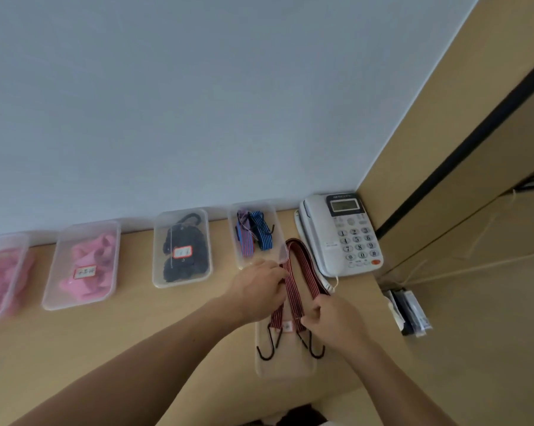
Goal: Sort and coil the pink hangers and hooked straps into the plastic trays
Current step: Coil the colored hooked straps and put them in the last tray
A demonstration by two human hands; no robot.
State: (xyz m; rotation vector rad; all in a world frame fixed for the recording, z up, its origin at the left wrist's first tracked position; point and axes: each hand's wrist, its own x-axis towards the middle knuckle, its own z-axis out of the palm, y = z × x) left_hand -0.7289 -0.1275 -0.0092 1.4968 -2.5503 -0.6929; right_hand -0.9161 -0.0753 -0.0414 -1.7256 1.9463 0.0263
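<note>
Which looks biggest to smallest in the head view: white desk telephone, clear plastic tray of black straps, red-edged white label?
1. White desk telephone
2. Clear plastic tray of black straps
3. Red-edged white label

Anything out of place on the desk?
Only the red striped strap: uncoiled, its loop against a corner of the strap tray beside the phone, hooks over a flat clear tray set apart from the row. The left hand and right hand both grip it. Nothing spilled or damaged.
</note>
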